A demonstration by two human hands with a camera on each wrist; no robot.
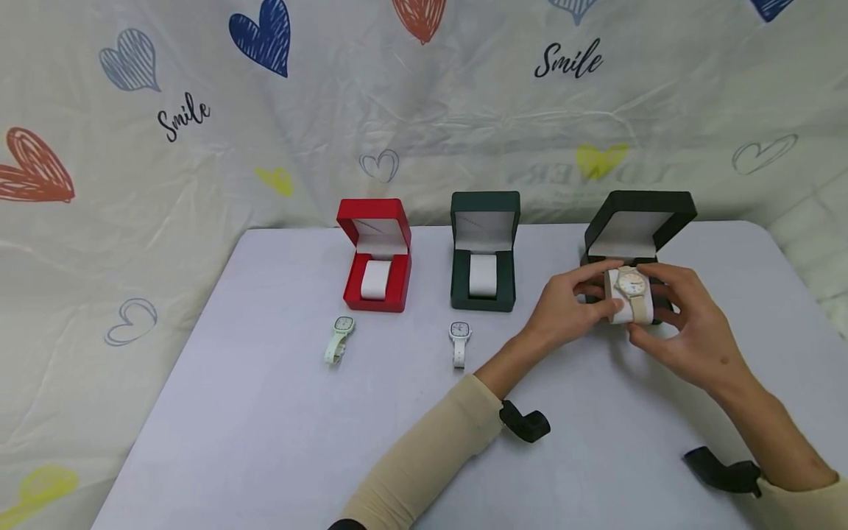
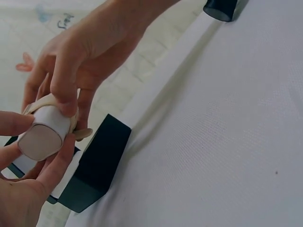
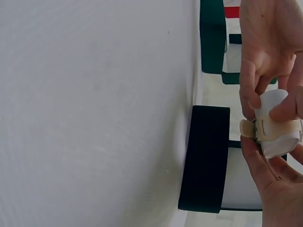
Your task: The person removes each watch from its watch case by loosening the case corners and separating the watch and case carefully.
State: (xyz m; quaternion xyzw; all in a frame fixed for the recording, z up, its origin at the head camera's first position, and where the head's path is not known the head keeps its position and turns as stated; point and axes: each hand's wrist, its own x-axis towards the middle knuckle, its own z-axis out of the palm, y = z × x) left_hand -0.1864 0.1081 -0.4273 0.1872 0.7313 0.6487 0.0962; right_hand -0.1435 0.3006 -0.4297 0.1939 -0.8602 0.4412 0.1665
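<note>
Both hands hold a white watch cushion (image 1: pixel 618 313) up in front of the open dark box (image 1: pixel 640 200). Around the cushion runs the beige strap of a round-faced watch (image 1: pixel 631 285), dial facing up. My left hand (image 1: pixel 568 305) grips the cushion's left side with thumb and fingers. From the right side, my right hand (image 1: pixel 695 331) pinches it, fingers at the upper edge and thumb near the strap's lower end. In the right wrist view, the strap's buckle and loose end (image 3: pixel 247 128) show between the hands. The box's base is mostly hidden behind the hands.
An open red box (image 1: pixel 375 304) and an open green box (image 1: pixel 483 303) stand to the left, each with a white cushion inside. In front of them lie a pale green watch (image 1: pixel 339 338) and a white watch (image 1: pixel 459 344). A patterned cloth (image 1: pixel 430 96) hangs behind the table.
</note>
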